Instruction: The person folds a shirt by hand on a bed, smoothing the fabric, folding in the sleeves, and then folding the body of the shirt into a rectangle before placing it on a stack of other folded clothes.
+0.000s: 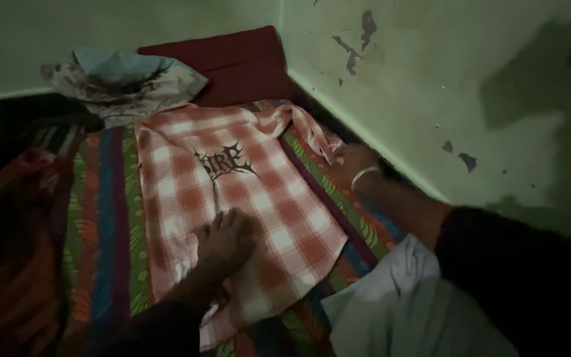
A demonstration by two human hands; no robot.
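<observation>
The green wall (470,86) with its peeling patches fills the frame from twelve to three o'clock. Below it the striped bedsheet (104,218) runs from nine to six o'clock, in bands of green, blue and orange. Spread flat on that sheet, at the centre, lies the red and white checked shirt (239,192), a dark printed design on the fabric facing up, one sleeve (305,129) stretched toward two o'clock. A dark red cushion (232,59) sits at twelve o'clock against the wall, and a floral pillow (123,82) lies at eleven o'clock just beside it. A pale cloth (404,304) is bunched at five o'clock, touching the shirt's lower edge.

My left hand (229,238) rests palm down on the shirt near its hem, fingers spread, gripping nothing. My right hand (351,162), a bangle (363,175) at the wrist, sits at the sleeve's end at three o'clock; I cannot tell whether it pinches the fabric.
</observation>
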